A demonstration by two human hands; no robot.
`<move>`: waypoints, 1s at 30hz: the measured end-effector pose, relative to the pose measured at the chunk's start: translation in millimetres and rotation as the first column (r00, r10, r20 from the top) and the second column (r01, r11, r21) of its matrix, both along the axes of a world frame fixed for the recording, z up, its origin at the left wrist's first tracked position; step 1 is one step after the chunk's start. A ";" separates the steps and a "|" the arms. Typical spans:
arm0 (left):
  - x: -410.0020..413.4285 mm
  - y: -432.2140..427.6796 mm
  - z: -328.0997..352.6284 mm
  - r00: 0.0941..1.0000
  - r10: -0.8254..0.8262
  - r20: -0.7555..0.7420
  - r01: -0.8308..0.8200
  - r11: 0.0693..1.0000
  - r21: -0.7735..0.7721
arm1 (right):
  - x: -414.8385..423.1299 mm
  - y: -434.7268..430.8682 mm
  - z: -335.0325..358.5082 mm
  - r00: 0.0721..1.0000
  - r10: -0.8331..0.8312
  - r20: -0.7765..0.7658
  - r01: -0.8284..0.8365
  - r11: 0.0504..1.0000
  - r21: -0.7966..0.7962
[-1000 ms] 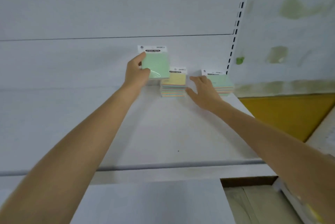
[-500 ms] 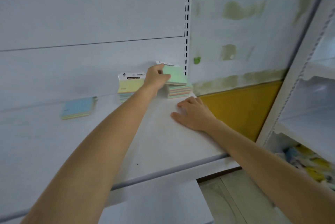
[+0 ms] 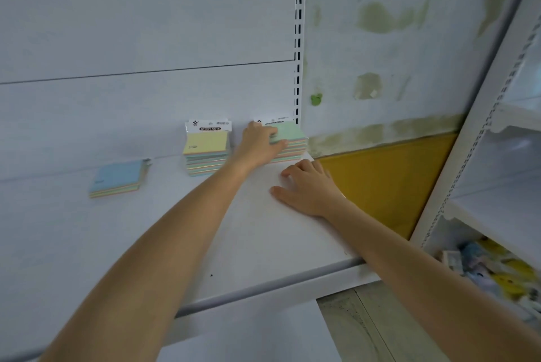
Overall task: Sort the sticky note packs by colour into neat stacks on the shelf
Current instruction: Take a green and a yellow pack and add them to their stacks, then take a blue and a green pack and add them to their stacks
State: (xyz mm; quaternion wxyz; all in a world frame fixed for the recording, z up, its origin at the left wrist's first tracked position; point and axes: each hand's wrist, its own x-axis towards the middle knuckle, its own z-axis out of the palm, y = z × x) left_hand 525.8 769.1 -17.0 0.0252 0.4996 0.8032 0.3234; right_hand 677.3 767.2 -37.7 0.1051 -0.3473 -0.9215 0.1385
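At the back right corner of the shelf (image 3: 263, 238), hard against the slotted upright (image 3: 298, 39), the green pack (image 3: 288, 130) lies on top of the green stack (image 3: 292, 152). The left hand (image 3: 260, 146) grips this pack from its left side, thumb laid along the front edge and fingers reaching to the header card at the back. The right hand (image 3: 307, 186) rests palm down on the shelf just in front of that stack, near the right edge, fingers loosely bent and holding nothing. Along the back edge, just left of the left hand, stands the yellow stack (image 3: 206, 153), apart from the green one. Further left a single blue pack (image 3: 117, 178) lies on its own, well apart from both hands.
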 end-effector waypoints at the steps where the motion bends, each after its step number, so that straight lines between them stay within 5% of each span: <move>1: 1.2 -1.0 0.2 1.000 -0.001 -0.012 0.001 1.000 -0.005 | 0.1 -0.5 0.2 1.000 0.002 0.001 -0.002 1.000 0.000; 17: -23.5 -121.3 27.8 0.920 0.090 -0.380 -0.109 0.994 -0.030 | -12.8 -23.1 3.2 0.985 0.173 -0.026 -0.168 0.978 0.126; 30: -120.5 -401.0 15.2 0.836 0.321 -0.445 -0.417 0.899 -0.132 | -155.0 -261.8 13.4 0.836 0.544 -0.072 -0.533 0.836 0.130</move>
